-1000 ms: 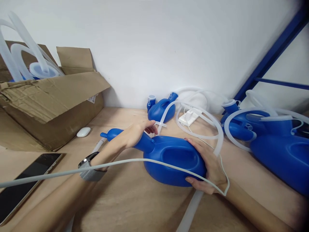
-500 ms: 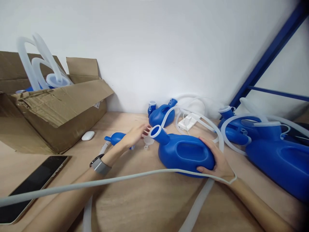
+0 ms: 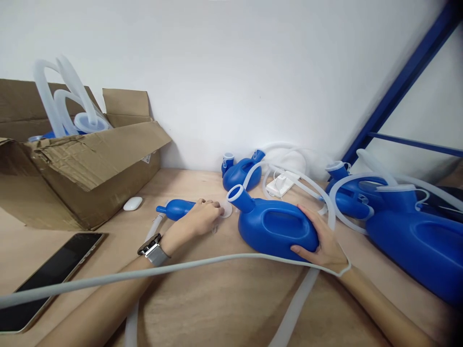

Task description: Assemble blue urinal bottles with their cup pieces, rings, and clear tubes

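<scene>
Blue jug (image 3: 275, 226) clasped wide by right hand (image 3: 325, 241), left hand (image 3: 200, 219) curled over blue nozzle (image 3: 175, 209); box label (image 3: 145, 157) unreadable.

1. Blue jugs (image 3: 275, 226): four on the worktop (image 3: 224, 299).
2. Blue spout piece (image 3: 176, 209): one.
3. Cardboard box (image 3: 90, 178): one.
4. Phone (image 3: 54, 270): one.
5. White pebble-shaped case (image 3: 132, 203): one.
6. White plug block (image 3: 282, 182): one.
7. Hands: two, the left hand (image 3: 202, 219) and the right hand (image 3: 323, 243).
8. Wristwatch (image 3: 154, 249): one.
9. Clear tubes (image 3: 300, 308): several, too tangled to count.
</scene>
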Demonstrator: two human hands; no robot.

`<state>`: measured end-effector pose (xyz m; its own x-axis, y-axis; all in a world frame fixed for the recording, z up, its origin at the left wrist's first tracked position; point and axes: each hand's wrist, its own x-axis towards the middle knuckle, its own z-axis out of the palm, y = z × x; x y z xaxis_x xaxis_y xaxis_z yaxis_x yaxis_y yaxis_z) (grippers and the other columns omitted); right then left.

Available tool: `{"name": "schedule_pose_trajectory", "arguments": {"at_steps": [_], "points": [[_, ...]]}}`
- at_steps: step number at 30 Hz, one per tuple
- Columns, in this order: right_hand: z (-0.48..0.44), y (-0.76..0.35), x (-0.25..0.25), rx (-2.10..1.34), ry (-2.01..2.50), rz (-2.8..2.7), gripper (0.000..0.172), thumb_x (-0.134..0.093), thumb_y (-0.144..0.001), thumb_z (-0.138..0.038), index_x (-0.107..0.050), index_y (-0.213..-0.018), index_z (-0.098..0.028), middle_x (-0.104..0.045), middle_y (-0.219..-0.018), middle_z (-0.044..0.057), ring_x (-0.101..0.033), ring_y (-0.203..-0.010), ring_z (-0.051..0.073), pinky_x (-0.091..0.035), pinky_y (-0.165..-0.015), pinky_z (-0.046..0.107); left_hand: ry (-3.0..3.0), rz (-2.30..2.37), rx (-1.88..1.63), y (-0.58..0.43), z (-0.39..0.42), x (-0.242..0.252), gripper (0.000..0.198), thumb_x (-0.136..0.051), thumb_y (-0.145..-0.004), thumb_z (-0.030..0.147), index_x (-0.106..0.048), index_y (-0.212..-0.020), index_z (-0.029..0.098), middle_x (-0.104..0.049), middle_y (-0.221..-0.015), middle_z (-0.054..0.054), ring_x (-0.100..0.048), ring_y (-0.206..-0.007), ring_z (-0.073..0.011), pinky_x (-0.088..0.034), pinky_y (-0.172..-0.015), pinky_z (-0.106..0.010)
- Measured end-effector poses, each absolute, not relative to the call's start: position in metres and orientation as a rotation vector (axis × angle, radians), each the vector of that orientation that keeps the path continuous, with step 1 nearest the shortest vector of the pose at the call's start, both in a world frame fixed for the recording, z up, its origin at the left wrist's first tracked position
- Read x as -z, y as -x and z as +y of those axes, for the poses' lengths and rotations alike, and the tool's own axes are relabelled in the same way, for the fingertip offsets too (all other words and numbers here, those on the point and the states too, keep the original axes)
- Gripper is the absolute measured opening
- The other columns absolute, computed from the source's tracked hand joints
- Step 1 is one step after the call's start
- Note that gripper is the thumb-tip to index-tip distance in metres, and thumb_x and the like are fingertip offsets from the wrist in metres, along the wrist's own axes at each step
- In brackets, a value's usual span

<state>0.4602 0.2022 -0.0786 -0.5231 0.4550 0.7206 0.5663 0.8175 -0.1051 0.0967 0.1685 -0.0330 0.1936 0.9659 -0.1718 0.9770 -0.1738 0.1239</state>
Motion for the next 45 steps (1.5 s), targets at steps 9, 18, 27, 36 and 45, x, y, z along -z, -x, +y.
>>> {"name": "schedule_pose_trajectory", "arguments": {"at_steps": [9,18,27,36,45], "points": [[0.201,-0.456,0.081,0.127,0.767,-2.182,0.088,-0.069,-0.086,-0.058,-0.036,-0.157,-0.017,-0.053,-0.145,0.021,-0.058,-0.129,0.041,-0.051,-0.107,0.052,-2.296,1.787,0.121,-0.094,0.155,0.007,0.033,-0.04,-0.083,0.024,-0.069,-0.099,0.019,-0.067,-0.114,0.002,-0.035,-0.075,0.0061,-0.027,-0.082,-0.015],[0.2,-0.452,0.08,0.175,0.784,-2.195,0.088,-0.064,-0.089,-0.063,-0.032,-0.158,-0.019,-0.05,-0.149,0.02,-0.055,-0.133,0.041,-0.046,-0.111,0.056,-2.233,2.002,-0.161,-0.057,0.149,0.007,0.052,-0.027,-0.089,0.052,-0.062,-0.122,0.031,-0.057,-0.139,0.005,-0.052,-0.121,-0.0026,-0.038,-0.105,-0.017],[0.203,-0.451,0.071,0.328,0.789,-2.259,0.09,-0.056,-0.092,-0.07,-0.028,-0.159,-0.017,-0.052,-0.142,0.023,-0.051,-0.13,0.047,-0.032,-0.113,0.071,-2.213,2.238,-0.108,-0.018,0.112,0.025,0.09,-0.028,-0.069,0.088,-0.04,-0.146,0.043,-0.037,-0.161,0.004,-0.039,-0.151,-0.0162,-0.038,-0.129,-0.032],[0.2,-0.445,0.069,0.277,0.775,-2.218,0.08,-0.062,-0.094,-0.058,-0.033,-0.157,-0.019,-0.052,-0.141,0.02,-0.053,-0.128,0.04,-0.045,-0.107,0.057,-2.17,2.346,-0.311,-0.031,0.106,0.026,0.078,-0.03,-0.077,0.079,-0.043,-0.144,0.04,-0.047,-0.152,0.005,-0.049,-0.133,-0.0078,-0.044,-0.112,-0.021],[0.188,-0.43,0.074,0.196,0.87,-2.136,0.081,-0.066,-0.091,-0.059,-0.034,-0.157,-0.023,-0.053,-0.144,0.016,-0.054,-0.129,0.037,-0.047,-0.107,0.055,-2.7,2.439,-0.44,-0.058,0.111,0.06,0.062,-0.031,-0.088,0.055,-0.026,-0.15,0.051,-0.043,-0.155,0.007,-0.036,-0.142,-0.0129,-0.033,-0.114,-0.029]]}}
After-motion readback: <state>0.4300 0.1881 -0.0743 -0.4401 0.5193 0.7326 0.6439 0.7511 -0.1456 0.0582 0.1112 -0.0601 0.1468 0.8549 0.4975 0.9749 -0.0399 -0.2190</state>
